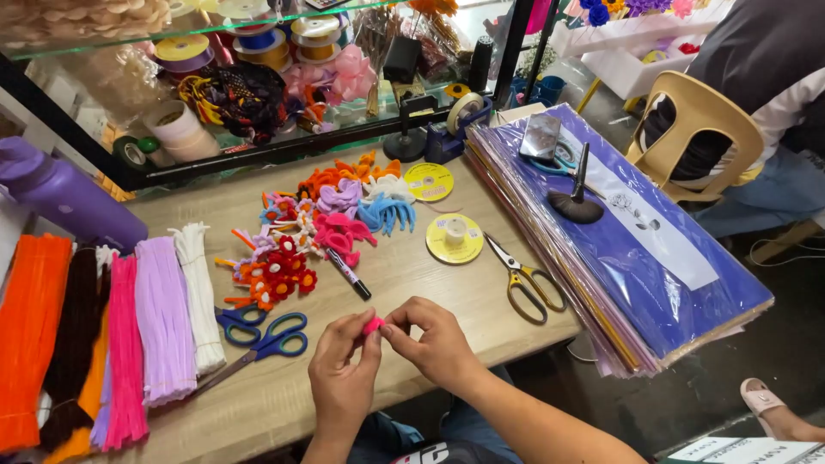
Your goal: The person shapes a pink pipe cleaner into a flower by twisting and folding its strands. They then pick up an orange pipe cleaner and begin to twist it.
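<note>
your left hand point(342, 371) and right hand point(436, 342) meet, both pinching a small pink piece point(373, 325). this is just beside the blue scissors point(262, 337), at the table point(412, 275) edge.

I see a wooden table point(412, 283): pipe-cleaner bundles point(112, 335) left, blue scissors point(262, 337), flower pile point(318, 223) centre, marker point(351, 275), ribbon spools point(454, 238), gold scissors point(522, 277), paper stack point(653, 283) right.
</note>
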